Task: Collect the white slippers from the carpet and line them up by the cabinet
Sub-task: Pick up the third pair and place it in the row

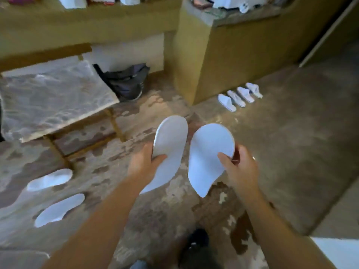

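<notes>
1. One patterned carpet [159,214] fills most of the floor, running from the lower left corner toward the cabinet.
2. One tan cabinet [242,55] stands at the carpet's far edge, its corner jutting toward the viewer.
3. One marble-topped table [52,98] stands over the carpet's left side, with a dark bag [126,82] on the floor behind its far corner.
4. Two slippers are held up over the carpet's middle, soles toward the camera, long axes running near to far with the wide toe ends pointing away. The left hand [147,162] grips the left slipper [169,152] at mid-length, thumb curled across the sole. The right hand [239,166] holds the right slipper [207,158] by its right edge, thumb on the sole and fingers behind.
5. Two loose slippers [50,180] lie sole-up near the carpet's left edge, long axes slanting from lower left to upper right; the nearer one [58,210] lies just beside the other.
6. Four lined-up slippers [240,97] sit side by side against the cabinet's base on its right face, roughly parallel, each lying with one end at the cabinet; too small to tell which end.
</notes>
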{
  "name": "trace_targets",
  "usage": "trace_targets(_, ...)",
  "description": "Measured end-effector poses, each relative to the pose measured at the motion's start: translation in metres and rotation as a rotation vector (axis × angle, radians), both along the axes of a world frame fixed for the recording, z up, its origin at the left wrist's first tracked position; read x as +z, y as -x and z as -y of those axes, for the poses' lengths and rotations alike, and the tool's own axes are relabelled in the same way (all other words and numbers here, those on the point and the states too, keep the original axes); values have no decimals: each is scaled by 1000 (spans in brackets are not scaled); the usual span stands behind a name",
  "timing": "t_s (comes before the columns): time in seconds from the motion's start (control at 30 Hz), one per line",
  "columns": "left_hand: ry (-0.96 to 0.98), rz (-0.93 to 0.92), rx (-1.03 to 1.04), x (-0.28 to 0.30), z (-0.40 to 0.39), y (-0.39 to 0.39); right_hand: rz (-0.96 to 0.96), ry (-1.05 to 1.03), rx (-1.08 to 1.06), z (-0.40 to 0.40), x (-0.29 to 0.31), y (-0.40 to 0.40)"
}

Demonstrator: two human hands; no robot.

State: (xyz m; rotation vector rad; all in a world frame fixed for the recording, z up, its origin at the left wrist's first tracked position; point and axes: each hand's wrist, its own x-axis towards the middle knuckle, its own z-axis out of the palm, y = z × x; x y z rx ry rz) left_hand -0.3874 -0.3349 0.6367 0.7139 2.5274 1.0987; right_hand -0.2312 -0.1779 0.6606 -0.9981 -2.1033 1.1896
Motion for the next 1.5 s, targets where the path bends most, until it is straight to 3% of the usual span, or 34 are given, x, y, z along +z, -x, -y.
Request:
trace_targets(0.4, 51, 9, -284, -8, -278, -56, -4, -1, -344, -224, -13, -107)
trace_targets(0.67, 6, 67, -382, -34, -489, -1, -11, 66, -468, -418, -34, -65)
trace_targets(0.9, -80, 46, -500, 2, -693, 59, -76, 79, -600, -595, -16, -17)
trace_targets(1.17, -97, 41, -586, -7, -897, 57, -112, 60, -738, -797, -22, -20)
trace_targets(1.5, -21, 71, -558, -10, -1203, 38, -146, 114, -651, -1116, -21, -32)
